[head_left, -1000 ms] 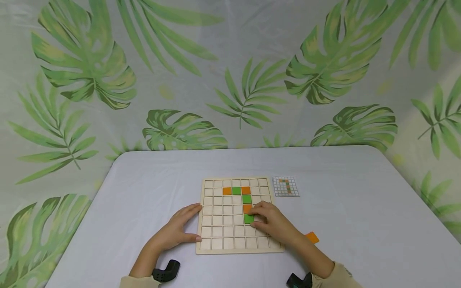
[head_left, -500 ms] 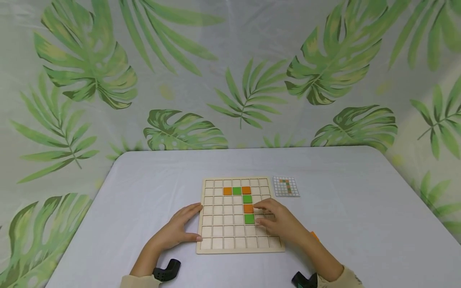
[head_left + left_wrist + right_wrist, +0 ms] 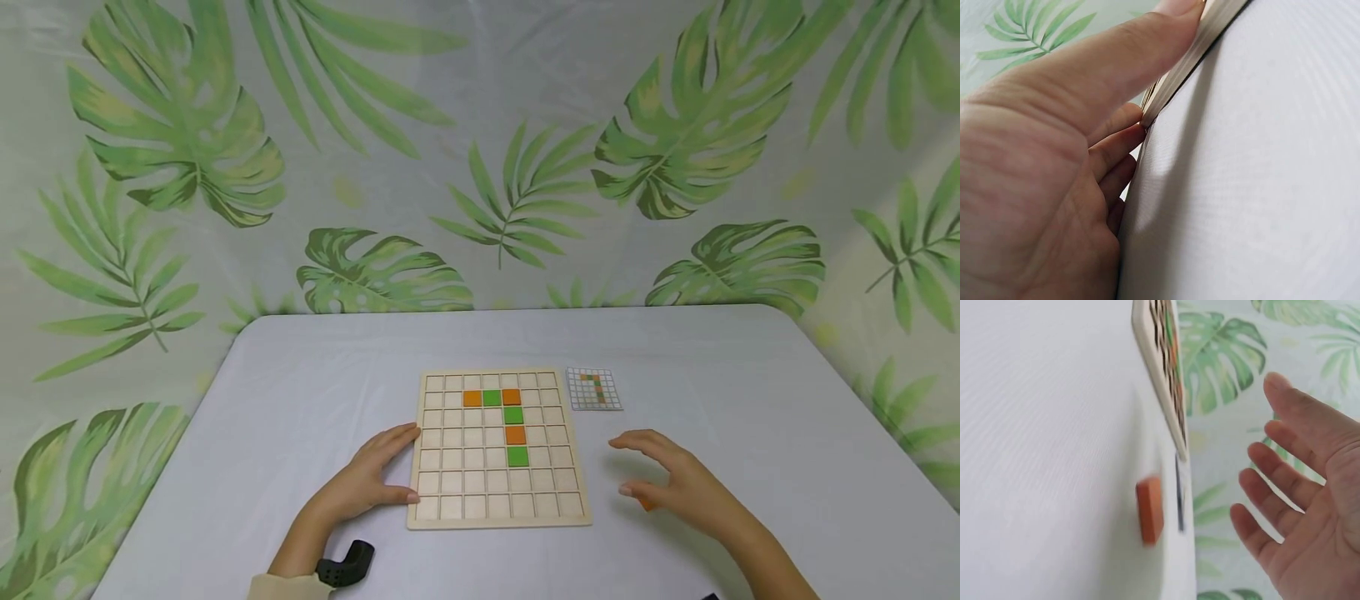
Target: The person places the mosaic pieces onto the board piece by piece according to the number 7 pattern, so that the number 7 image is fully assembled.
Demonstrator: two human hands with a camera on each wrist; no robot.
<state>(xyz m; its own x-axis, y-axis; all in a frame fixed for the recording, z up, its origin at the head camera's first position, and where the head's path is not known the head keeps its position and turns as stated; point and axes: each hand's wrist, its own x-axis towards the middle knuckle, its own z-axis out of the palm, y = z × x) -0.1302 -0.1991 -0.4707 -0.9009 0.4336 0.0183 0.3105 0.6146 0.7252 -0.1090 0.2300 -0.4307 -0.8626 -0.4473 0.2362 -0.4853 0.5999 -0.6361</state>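
Observation:
A wooden grid board lies on the table. Orange and green square tiles sit in its cells: a row starting with an orange tile, then a column that ends in a green tile. My left hand rests against the board's left edge, thumb and fingers spread along it. To the right of the board my right hand hovers with fingers apart, holding nothing. Under its thumb a loose orange tile is partly hidden; the right wrist view shows that orange tile whole, lying on the cloth apart from the hand.
A small pattern card printed with orange and green squares lies just right of the board's upper corner. White cloth covers the table. Behind it hangs a leaf-printed backdrop.
My right hand has drawn away from the green tile at the column's lower end and moved right, over the loose orange tile. The left hand stays at the board's edge.

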